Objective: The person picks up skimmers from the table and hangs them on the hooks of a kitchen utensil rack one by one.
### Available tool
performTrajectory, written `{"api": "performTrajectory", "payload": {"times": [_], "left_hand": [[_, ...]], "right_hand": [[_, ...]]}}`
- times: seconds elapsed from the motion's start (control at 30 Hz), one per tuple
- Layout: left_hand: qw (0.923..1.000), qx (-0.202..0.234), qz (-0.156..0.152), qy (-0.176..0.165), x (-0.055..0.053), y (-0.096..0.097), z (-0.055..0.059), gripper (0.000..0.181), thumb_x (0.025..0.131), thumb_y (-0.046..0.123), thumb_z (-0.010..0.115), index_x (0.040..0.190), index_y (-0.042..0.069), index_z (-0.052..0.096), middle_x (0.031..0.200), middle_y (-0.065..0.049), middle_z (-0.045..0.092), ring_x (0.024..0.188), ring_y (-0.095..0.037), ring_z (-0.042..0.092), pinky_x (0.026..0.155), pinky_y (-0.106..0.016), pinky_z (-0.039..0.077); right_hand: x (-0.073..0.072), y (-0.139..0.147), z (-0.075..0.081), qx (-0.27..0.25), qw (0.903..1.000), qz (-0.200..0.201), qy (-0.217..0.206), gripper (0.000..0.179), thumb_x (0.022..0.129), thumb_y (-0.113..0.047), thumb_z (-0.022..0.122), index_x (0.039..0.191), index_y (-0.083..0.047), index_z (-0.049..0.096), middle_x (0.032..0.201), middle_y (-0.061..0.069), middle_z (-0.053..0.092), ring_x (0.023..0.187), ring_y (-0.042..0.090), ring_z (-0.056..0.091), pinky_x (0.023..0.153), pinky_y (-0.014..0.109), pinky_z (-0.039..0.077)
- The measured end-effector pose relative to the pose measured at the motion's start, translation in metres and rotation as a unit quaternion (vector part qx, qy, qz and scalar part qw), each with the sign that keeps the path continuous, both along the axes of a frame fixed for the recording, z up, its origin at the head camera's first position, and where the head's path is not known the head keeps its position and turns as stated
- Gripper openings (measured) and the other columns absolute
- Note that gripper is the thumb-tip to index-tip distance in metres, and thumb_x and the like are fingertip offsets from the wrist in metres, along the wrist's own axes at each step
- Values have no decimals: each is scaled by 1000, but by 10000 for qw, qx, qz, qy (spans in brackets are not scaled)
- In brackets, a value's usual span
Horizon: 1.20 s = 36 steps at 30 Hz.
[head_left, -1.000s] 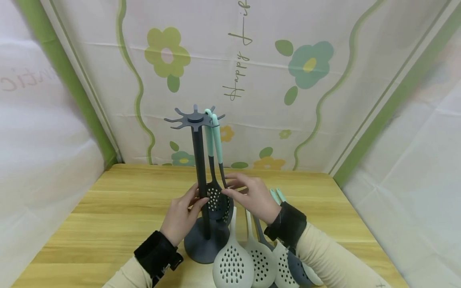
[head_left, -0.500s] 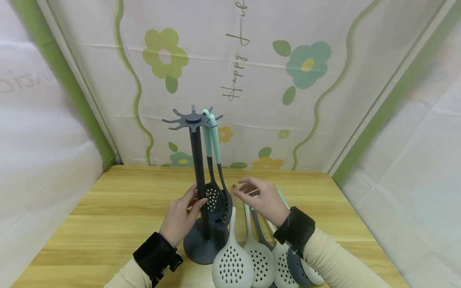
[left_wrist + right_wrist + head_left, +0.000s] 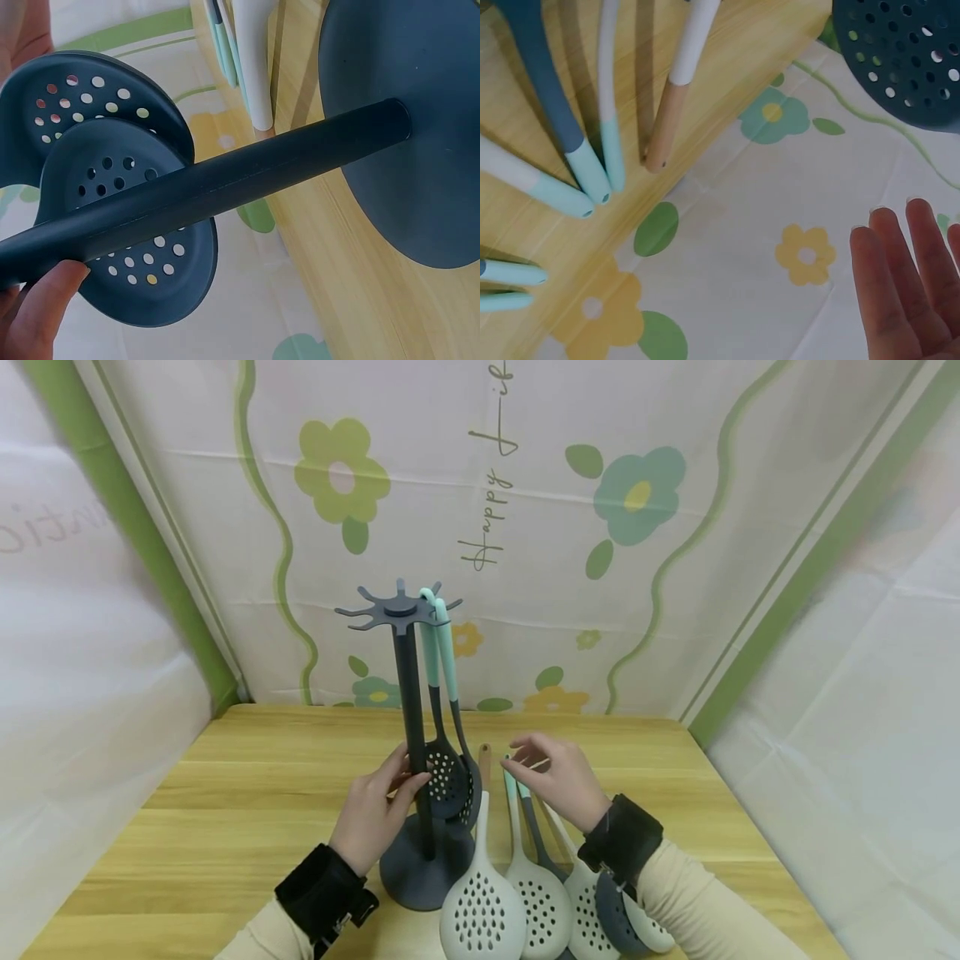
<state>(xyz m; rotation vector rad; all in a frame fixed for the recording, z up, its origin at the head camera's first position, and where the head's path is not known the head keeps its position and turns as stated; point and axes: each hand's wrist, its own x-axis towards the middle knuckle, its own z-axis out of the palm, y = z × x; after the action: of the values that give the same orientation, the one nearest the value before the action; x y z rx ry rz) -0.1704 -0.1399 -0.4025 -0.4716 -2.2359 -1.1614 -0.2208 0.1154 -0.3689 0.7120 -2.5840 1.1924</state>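
My left hand [image 3: 375,817] grips the dark post of an upright utensil stand [image 3: 407,693]; in the left wrist view its thumb [image 3: 54,300] lies along the post. Two dark perforated skimmers [image 3: 446,783] with mint handles hang from the stand's hooks, one overlapping the other. To their right, my right hand [image 3: 564,778] hovers with loosely bent fingers, holding nothing. Its fingers [image 3: 889,292] look extended in the right wrist view. Just below that hand are the mint handle ends of a pale skimmer [image 3: 542,910] and a dark-shafted utensil [image 3: 534,822].
A pale skimmer with a wooden handle [image 3: 485,764] lies beside the stand's round base [image 3: 420,881]. Further right lie another pale skimmer [image 3: 588,910] and a dark bowl-shaped utensil [image 3: 621,917]. A flower-print cloth [image 3: 525,635] hangs behind the wooden table [image 3: 300,752].
My right hand has moved right, away from the hanging skimmers' shafts, to above the lying handles. My left hand has kept its grip on the post.
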Motion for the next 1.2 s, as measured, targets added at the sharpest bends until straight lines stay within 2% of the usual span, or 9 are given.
{"api": "performTrajectory", "payload": {"times": [0.33, 0.67, 1.2], "left_hand": [[10000, 12, 67, -41, 0, 1, -1, 36, 96, 20, 62, 126, 0, 65, 102, -18, 77, 86, -31, 76, 69, -44, 63], [10000, 18, 53, -20, 0, 0, -3, 37, 97, 21, 61, 127, -1, 64, 103, -18, 77, 87, -31, 76, 69, -44, 63], [10000, -16, 95, -5, 1, 0, -1, 38, 97, 20, 62, 127, -2, 64, 104, -20, 76, 86, -32, 76, 68, -43, 63]], "right_hand": [[-8, 12, -10, 168, 9996, -221, 55, 35, 90, -32, 71, 112, -5, 73, 93, 2, 74, 84, 13, 68, 76, 39, 60], [-10, 22, -15, 193, 9986, -458, -193, 36, 91, -36, 69, 111, -7, 73, 94, 3, 73, 83, 16, 67, 76, 42, 59], [-15, 37, -22, 368, 9963, -690, -342, 30, 91, -30, 70, 109, -6, 73, 93, 4, 73, 85, 19, 67, 75, 44, 58]]}}
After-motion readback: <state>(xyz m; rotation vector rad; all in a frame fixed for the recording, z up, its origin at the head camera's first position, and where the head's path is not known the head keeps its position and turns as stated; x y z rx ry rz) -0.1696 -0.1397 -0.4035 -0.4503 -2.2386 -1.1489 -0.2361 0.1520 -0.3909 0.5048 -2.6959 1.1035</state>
